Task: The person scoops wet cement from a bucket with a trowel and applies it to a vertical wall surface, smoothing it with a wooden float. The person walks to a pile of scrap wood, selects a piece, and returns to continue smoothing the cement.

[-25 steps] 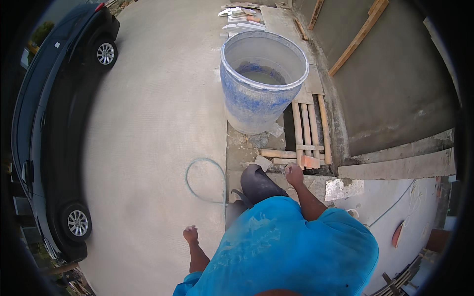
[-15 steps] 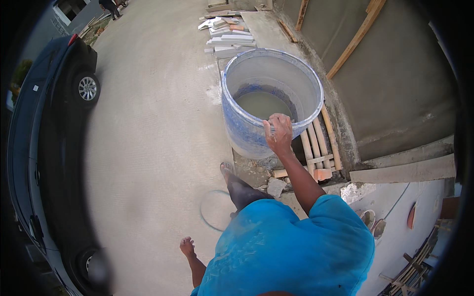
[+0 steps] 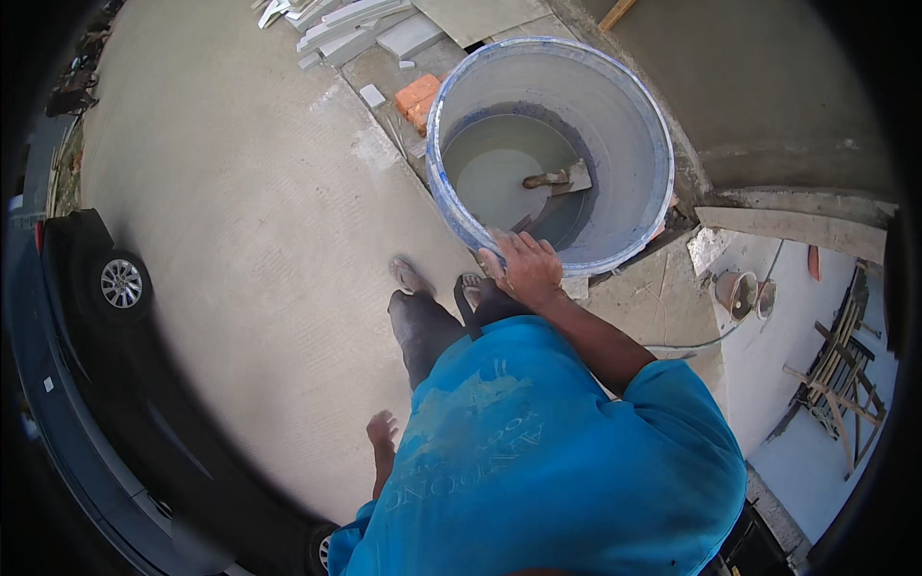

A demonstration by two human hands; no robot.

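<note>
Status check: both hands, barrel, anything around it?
Right hand on near rim of blue barrel; left hand hanging free at side. Cloudy liquid low inside, trowel in there too. Orange bricks close by its left side.

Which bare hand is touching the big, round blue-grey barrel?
The right hand, laid on the near rim of the big, round blue-grey barrel. The left hand hangs apart from it, above pale concrete ground.

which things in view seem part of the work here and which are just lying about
Seemingly part of the work:
blue drum, right hand on its rim
cloudy liquid inside
trowel inside

Apparently just lying or standing about:
orange bricks
pale slabs
buckets
dark car
</note>
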